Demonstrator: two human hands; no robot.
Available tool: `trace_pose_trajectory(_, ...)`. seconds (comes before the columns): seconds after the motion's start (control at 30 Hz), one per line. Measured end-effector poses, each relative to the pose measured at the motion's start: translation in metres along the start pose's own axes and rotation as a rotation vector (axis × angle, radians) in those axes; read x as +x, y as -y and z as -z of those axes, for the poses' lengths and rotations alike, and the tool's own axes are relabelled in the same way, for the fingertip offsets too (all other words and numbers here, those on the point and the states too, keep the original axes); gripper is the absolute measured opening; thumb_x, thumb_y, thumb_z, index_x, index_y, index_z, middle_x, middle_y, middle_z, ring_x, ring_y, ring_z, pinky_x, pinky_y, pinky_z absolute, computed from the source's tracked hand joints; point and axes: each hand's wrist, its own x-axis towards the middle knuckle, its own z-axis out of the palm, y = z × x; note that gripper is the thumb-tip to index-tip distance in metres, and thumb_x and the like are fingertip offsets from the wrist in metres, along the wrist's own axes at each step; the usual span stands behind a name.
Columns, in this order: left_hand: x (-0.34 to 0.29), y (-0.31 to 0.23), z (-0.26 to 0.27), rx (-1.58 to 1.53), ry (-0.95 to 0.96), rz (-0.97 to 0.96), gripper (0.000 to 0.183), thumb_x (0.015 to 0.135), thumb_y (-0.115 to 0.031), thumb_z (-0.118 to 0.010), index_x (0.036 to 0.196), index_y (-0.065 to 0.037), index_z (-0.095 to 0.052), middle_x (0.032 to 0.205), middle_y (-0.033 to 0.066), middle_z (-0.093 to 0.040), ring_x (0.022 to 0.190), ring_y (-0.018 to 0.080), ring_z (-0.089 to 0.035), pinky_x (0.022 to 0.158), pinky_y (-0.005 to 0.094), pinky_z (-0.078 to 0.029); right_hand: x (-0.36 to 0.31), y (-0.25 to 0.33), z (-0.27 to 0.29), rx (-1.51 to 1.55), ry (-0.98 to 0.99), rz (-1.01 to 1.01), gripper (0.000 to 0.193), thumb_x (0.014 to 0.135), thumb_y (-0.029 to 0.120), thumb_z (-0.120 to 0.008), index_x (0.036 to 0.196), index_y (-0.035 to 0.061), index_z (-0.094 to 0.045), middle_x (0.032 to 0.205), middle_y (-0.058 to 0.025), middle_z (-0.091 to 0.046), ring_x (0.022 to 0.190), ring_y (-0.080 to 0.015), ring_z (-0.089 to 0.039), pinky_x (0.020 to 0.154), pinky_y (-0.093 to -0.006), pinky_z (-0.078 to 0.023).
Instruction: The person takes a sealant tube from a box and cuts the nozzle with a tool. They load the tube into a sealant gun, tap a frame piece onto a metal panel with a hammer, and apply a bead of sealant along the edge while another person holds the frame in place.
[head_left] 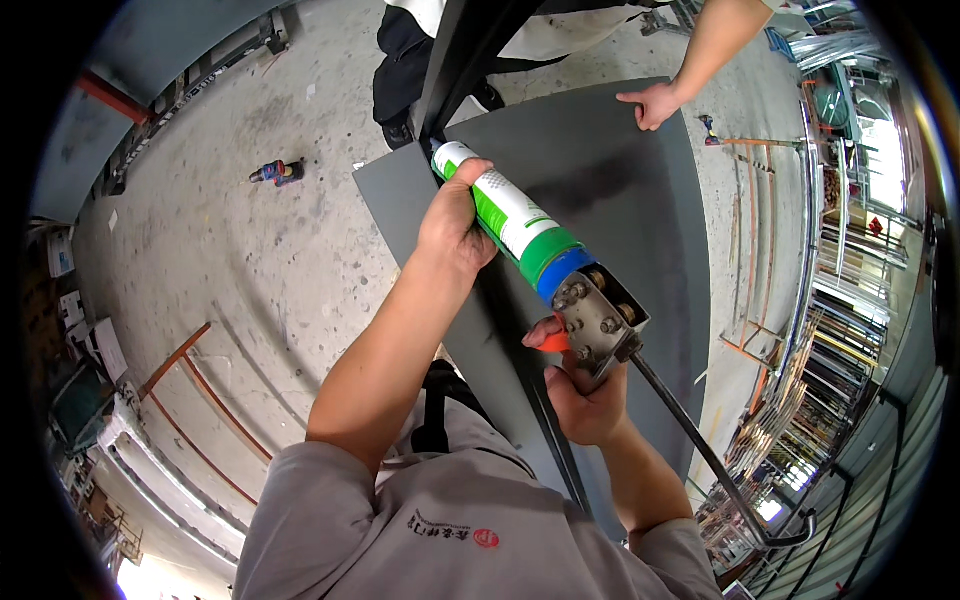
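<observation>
Both my hands hold a caulking gun (598, 325) loaded with a green and white sealant tube (515, 215). My left hand (457, 218) is closed around the tube near its front end. Round the gun's handle, by an orange-red trigger, my right hand (588, 395) is wrapped. The gun's long rod sticks out behind, ending in a hook. The tube's front end is at a dark upright metal profile (462, 70), where it meets a dark grey panel (640, 220); the nozzle tip is hidden. Another person's hand (655, 104) is over the panel's far right corner.
A cordless drill (278, 173) lies on the concrete floor at left, and another power tool (708, 128) stands right of the panel. Orange-brown metal frames (175, 360) are on the left floor. Racks of long profiles (845, 310) line the right side.
</observation>
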Motion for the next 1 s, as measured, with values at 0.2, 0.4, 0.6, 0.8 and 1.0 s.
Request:
trace_pose_trajectory(0.2, -0.012, 0.021, 0.004, -0.032, -0.046, 0.035, 0.033, 0.088, -0.018, -0.066, 0.109, -0.003, -0.044, 0.082, 0.0170, -0.061, 0.070, 0.0370, -0.065, 0.069, 0.0554, -0.059, -0.025, 0.008, -0.007, 0.099, -0.078, -0.074, 0.058, 0.078, -0.019, -0.041, 0.135, -0.0059, -0.039, 0.114, -0.0181, -0.057, 0.107, -0.0266, -0.058, 0.098, -0.0444, -0.046)
trace_pose_trajectory(0.4, -0.030, 0.052, 0.013, -0.032, -0.074, 0.017, 0.030, 0.089, -0.017, -0.067, 0.108, -0.004, -0.048, 0.085, 0.0140, -0.061, 0.073, 0.0319, -0.065, 0.072, 0.0523, -0.060, -0.055, 0.004, 0.005, 0.044, -0.098, -0.094, 0.056, 0.079, -0.019, -0.042, 0.134, -0.0056, -0.042, 0.106, -0.0172, -0.060, 0.101, -0.0257, -0.061, 0.093, -0.0430, -0.049)
trace_pose_trajectory(0.6, -0.046, 0.083, 0.027, -0.028, -0.077, 0.050, 0.029, 0.090, -0.017, -0.067, 0.108, -0.004, -0.049, 0.087, 0.0123, -0.061, 0.074, 0.0302, -0.065, 0.074, 0.0511, -0.060, -0.091, -0.002, 0.009, 0.066, -0.163, -0.121, 0.046, 0.084, -0.016, -0.047, 0.129, -0.0059, -0.048, 0.102, -0.0136, -0.062, 0.095, -0.0209, -0.062, 0.087, -0.0374, -0.051)
trace_pose_trajectory(0.8, -0.066, 0.123, 0.043, -0.043, -0.111, 0.068, 0.028, 0.090, -0.016, -0.067, 0.108, -0.005, -0.048, 0.090, 0.0111, -0.059, 0.078, 0.0289, -0.065, 0.077, 0.0501, -0.060, -0.137, -0.009, 0.017, 0.150, -0.243, -0.202, 0.040, 0.086, -0.015, -0.051, 0.124, -0.0074, -0.050, 0.100, -0.0115, -0.061, 0.091, -0.0175, -0.061, 0.082, -0.0324, -0.051)
trace_pose_trajectory(1.0, -0.083, 0.162, 0.064, -0.029, -0.092, 0.060, 0.028, 0.090, -0.016, -0.067, 0.108, -0.005, -0.049, 0.092, 0.0109, -0.058, 0.079, 0.0275, -0.064, 0.078, 0.0486, -0.060, -0.183, -0.020, 0.026, 0.118, -0.244, -0.199, 0.039, 0.086, -0.016, -0.050, 0.124, -0.0059, -0.051, 0.097, -0.0128, -0.062, 0.087, -0.0200, -0.062, 0.079, -0.0351, -0.052)
